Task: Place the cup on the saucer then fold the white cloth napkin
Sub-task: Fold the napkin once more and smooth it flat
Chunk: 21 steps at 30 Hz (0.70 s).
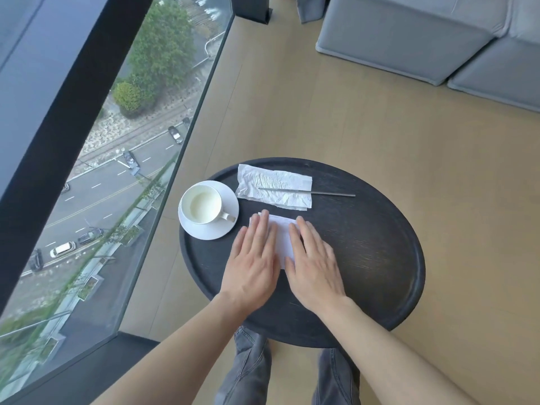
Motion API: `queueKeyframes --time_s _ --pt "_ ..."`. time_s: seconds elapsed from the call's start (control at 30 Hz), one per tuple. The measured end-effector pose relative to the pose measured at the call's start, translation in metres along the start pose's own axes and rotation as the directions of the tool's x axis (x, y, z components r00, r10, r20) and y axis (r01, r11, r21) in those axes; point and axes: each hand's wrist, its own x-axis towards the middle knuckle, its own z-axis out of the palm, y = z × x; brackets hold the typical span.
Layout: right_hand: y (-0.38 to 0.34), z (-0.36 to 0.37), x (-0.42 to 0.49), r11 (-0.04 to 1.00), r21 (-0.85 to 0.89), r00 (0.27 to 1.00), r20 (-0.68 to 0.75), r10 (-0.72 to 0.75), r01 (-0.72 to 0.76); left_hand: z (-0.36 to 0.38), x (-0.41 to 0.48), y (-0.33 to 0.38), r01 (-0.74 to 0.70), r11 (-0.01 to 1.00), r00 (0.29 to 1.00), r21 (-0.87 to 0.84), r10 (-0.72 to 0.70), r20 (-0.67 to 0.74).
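The white cloth napkin lies near the middle of the round dark table, already narrowed to a folded strip, so we judge step 2 is in hand. Our left hand and right hand rest flat and spread on it, pressing, grasping nothing. Step 1 looks done: the cup sits on the saucer, just to the left of the napkin. Beyond lie a crumpled paper wrapper and a thin metal stick. Next we would lift 1 end and fold again, keeping edges aligned.

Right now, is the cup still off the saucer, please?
No, the cup sits on the saucer left of the hands.
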Motion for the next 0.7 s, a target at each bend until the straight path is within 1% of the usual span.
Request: queueKeyframes --time_s 0.03,0.1,0.2,0.27,0.53,0.7 --pt "0.002 0.002 -0.001 0.999 -0.019 0.999 0.021 -0.033 0.034 0.003 0.001 0.0 -0.032 0.999 0.999 0.031 0.032 0.009" --pt "0.005 0.005 -0.002 0.997 -0.05 0.996 0.063 -0.062 0.065 0.007 0.005 -0.001 -0.034 0.997 0.998 0.064 0.031 0.05" --pt "0.002 0.008 0.002 0.995 -0.084 0.993 0.106 -0.044 0.053 0.008 0.012 -0.008 -0.032 0.994 0.994 0.107 0.02 0.108" --pt "-0.001 0.009 0.007 0.995 -0.088 0.992 0.122 -0.031 0.042 0.006 0.016 -0.015 -0.048 0.992 0.992 0.119 0.034 0.118" --pt "-0.018 0.015 0.023 0.995 -0.102 0.994 0.114 0.0 0.011 -0.002 0.027 -0.037 -0.086 0.98 0.985 0.178 0.057 0.165" --pt "-0.02 0.02 0.022 0.994 -0.108 0.996 0.086 0.007 0.003 -0.002 0.029 -0.042 -0.107 0.979 0.981 0.171 0.076 0.178"
